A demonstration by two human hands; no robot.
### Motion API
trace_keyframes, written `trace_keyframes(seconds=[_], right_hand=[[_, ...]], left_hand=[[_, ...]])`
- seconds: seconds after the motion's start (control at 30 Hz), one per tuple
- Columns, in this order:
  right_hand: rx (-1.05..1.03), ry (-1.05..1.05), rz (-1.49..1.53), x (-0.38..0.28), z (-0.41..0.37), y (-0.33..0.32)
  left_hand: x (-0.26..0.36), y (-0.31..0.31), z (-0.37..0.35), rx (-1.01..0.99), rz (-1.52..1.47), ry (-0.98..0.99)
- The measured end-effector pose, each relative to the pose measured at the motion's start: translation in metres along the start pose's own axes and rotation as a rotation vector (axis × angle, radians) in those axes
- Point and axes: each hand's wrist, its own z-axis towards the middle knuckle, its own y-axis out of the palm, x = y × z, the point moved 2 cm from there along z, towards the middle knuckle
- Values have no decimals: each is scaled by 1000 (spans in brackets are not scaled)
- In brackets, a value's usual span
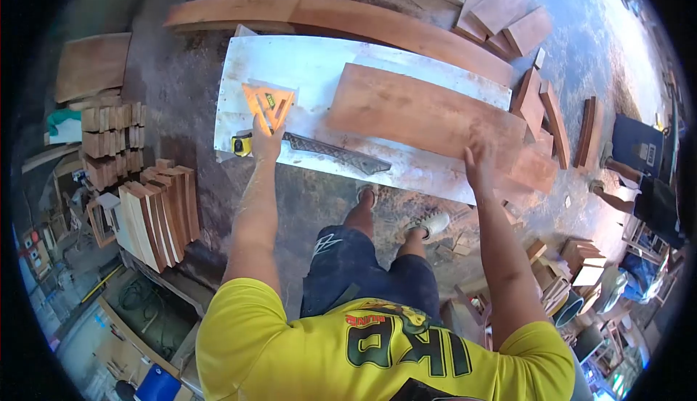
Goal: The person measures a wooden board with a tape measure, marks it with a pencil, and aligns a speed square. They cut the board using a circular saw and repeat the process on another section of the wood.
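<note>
1. The left hand [268, 142] is closed around the lower corner of an orange, flat, triangular square [259, 100], holding it above the left part of the white rectangular desk [305, 60].
2. The triangular square has a bright orange face, cut-out openings and a small yellow-green label with dark marks; one corner points down into the hand and a broad side faces the far edge of the desk.
3. The right hand [478, 164] is at the near edge of a long, reddish-brown wooden board [421, 107], its fingers over the surface; it is slightly blurred, so I cannot tell whether it grips the edge or only rests there.
4. The wooden board lies flat across the right part of the desk, smooth-looking, with paler and darker patches and a dusty sheen near the right hand.
5. Just left of the left hand, a yellow and black tape measure [241, 145] sits at the desk's near left corner.
6. Between the hands, along the near side, lies what looks like a dark, patterned, long-bladed saw [337, 154], angled down to the right, apart from the wooden board.
</note>
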Motion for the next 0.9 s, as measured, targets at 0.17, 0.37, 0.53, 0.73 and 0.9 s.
trace_keyframes(seconds=[0.17, 0.37, 0.53, 0.73, 0.9], right_hand=[[-193, 11, -274, -9, -10, 25], [-242, -44, -269, 2, -11, 29], [-196, -44, -261, 4, -14, 29], [-195, 35, -210, -1, -19, 26], [-163, 94, -115, -16, -16, 18]], left_hand=[[6, 14, 28, 121, -63, 150], [-5, 12, 37, 35, 222, 110], [-70, 10, 21, 146, 387, -34], [-148, 5, 48, 46, 213, 153], [-86, -26, 31, 41, 167, -98]])
